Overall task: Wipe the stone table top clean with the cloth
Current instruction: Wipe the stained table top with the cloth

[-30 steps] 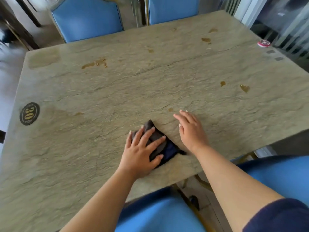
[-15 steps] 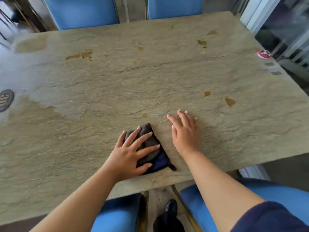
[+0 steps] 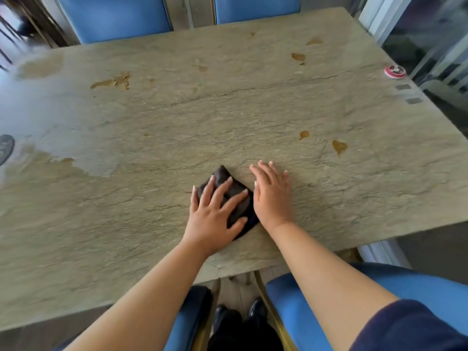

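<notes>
A dark folded cloth (image 3: 222,176) lies near the front edge of the beige stone table top (image 3: 228,110). My left hand (image 3: 215,216) presses flat on it with fingers spread. My right hand (image 3: 272,193) lies flat on the stone just right of the cloth, its inner edge against the cloth's right side. Brown stains mark the table: a pair (image 3: 339,146) right of my hands, a streak (image 3: 111,82) at the far left, and a spot (image 3: 298,57) at the far right.
A red and white round disc (image 3: 394,71) sits near the right edge. A dark round badge (image 3: 5,148) is on the left edge. Blue chairs (image 3: 114,16) stand behind the table, and another blue chair (image 3: 417,287) is under my arms.
My right hand has closed in on the cloth and now touches its right side. The left hand stays pressed on the cloth. The camera view has shifted right and leaned in.
</notes>
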